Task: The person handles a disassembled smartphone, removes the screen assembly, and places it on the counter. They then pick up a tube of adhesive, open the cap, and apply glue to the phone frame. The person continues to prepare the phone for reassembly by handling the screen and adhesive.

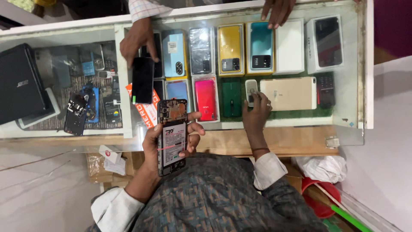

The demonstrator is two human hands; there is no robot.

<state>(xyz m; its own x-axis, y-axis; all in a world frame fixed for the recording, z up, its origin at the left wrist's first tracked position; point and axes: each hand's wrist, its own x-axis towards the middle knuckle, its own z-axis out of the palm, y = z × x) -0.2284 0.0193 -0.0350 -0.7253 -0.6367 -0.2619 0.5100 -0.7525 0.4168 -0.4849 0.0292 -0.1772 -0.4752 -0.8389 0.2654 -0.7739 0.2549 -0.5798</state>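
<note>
- Glass tabletop (240, 124) of a display counter fills the upper view, with rows of phones and phone boxes under the pane; every place below is given relative to it.
- Opened phone (172, 136), back cover off, with its battery and circuit board bare, hangs over the near edge of the tabletop, partly above the wooden ledge on the wearer's side.
- Left hand (165, 148) grasps that phone from behind, palm under it, thumb on one long side and fingertips curled round the other; the wrist is bent back and the forearm comes up from the lower left.
- Right hand (256, 112) lies loose on the tabletop near its near edge, holding nothing, fingers bent and spread, their tips pressing the glass over a small keypad phone (251, 91).
- Across the tabletop at its far side, another person's hand (138, 43) holds a dark phone (143, 80) by its top; a second hand (278, 12) rests fingertips on the glass.
- Risk, as I judge it: the one-handed side grip could slip and the open phone strike the tabletop edge, harming the bare board or cracking the pane.
- Lesser risk: fingertips straying onto the exposed parts, or leaning weight through the right hand onto the glass.
</note>
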